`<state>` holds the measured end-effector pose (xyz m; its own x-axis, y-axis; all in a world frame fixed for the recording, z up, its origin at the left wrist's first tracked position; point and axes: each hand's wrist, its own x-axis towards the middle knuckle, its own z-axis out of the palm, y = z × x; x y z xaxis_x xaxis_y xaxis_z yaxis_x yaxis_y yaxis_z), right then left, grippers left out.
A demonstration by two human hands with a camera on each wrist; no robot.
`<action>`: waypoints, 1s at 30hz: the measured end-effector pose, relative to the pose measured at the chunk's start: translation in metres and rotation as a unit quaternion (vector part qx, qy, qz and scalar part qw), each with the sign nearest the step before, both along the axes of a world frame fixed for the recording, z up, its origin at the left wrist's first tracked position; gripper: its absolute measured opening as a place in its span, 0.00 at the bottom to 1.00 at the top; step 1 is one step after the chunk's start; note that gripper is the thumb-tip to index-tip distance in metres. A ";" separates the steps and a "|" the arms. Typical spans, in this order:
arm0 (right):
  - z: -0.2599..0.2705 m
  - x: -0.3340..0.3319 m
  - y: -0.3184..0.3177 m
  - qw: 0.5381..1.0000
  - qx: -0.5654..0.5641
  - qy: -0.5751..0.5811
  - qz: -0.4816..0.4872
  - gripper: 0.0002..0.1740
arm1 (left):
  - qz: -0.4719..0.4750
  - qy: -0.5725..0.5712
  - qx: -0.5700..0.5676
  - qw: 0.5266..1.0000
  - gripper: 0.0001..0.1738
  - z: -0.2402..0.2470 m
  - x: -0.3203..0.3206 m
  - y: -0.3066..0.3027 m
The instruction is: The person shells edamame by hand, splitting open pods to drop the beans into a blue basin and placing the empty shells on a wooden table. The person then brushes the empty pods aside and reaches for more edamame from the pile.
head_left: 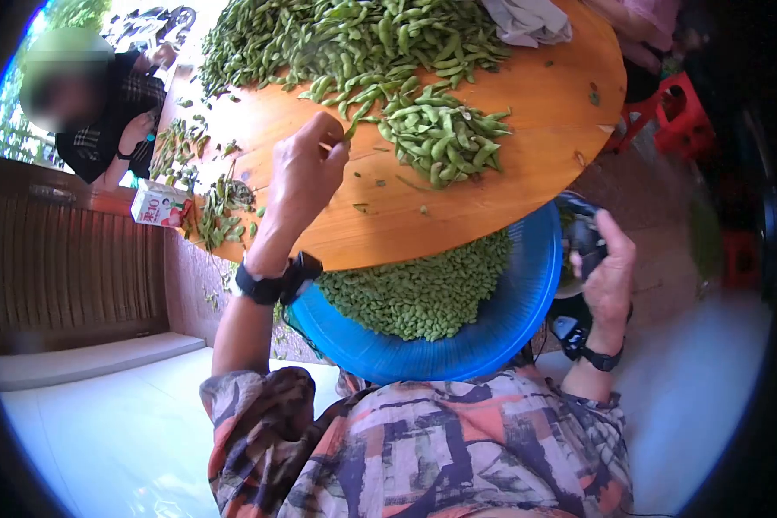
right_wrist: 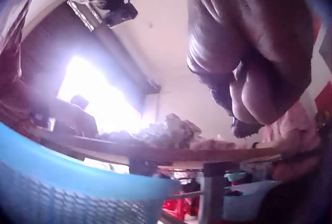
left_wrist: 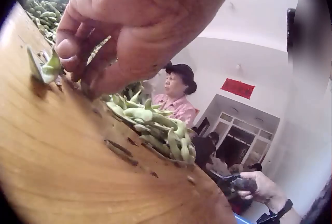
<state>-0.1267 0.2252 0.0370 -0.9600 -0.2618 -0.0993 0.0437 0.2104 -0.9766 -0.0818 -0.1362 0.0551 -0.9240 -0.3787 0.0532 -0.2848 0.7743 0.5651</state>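
Over the round wooden table (head_left: 457, 214), my left hand (head_left: 306, 168) pinches a green soybean pod (head_left: 351, 129) at its fingertips, beside a small heap of pods (head_left: 445, 138). In the left wrist view the thumb and fingers of that hand (left_wrist: 129, 32) come down close to the wood, with a pod (left_wrist: 51, 69) at their tips. Off the table's right edge, my right hand (head_left: 611, 272) grips a small black object (head_left: 589, 242) whose kind is hidden by the fingers. Below, a blue plastic basket (head_left: 540, 285) holds many shelled green beans (head_left: 423, 298).
A large pile of pods (head_left: 319, 43) covers the table's far side, with a pale cloth (head_left: 531, 22) on it. Scraps and a drink carton (head_left: 157, 205) lie at the left edge. One person sits at the left, another at the far right near red stools (head_left: 684, 121).
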 end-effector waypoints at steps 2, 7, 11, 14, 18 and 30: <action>0.006 0.014 -0.029 0.993 -0.026 0.075 0.087 0.15 | -0.053 0.088 0.189 0.977 0.06 0.001 0.016 0.017; 0.014 0.025 -0.065 0.957 -0.126 -0.158 0.206 0.13 | -0.087 0.016 0.548 0.832 0.05 0.003 0.057 0.095; 0.013 0.032 -0.071 0.965 -0.088 -0.083 0.231 0.20 | -0.047 0.045 0.597 0.800 0.06 -0.020 0.065 0.112; 0.011 0.032 -0.071 0.964 -0.091 -0.148 0.203 0.09 | -0.032 0.059 0.566 0.822 0.08 -0.025 0.067 0.118; 0.003 0.030 -0.072 0.974 -0.084 -0.039 0.206 0.12 | -0.050 0.030 0.603 0.796 0.07 -0.025 0.066 0.115; -0.009 0.036 -0.059 0.929 -0.236 -0.187 0.214 0.16 | -0.024 0.000 0.833 0.553 0.04 -0.041 0.070 0.130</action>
<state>-0.0903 0.1661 0.0284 -0.6788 -0.7111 -0.1829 0.4099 -0.1603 -0.8979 -0.0122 -0.0063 0.0141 -0.9351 0.1215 -0.3330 -0.2861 -0.8133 0.5066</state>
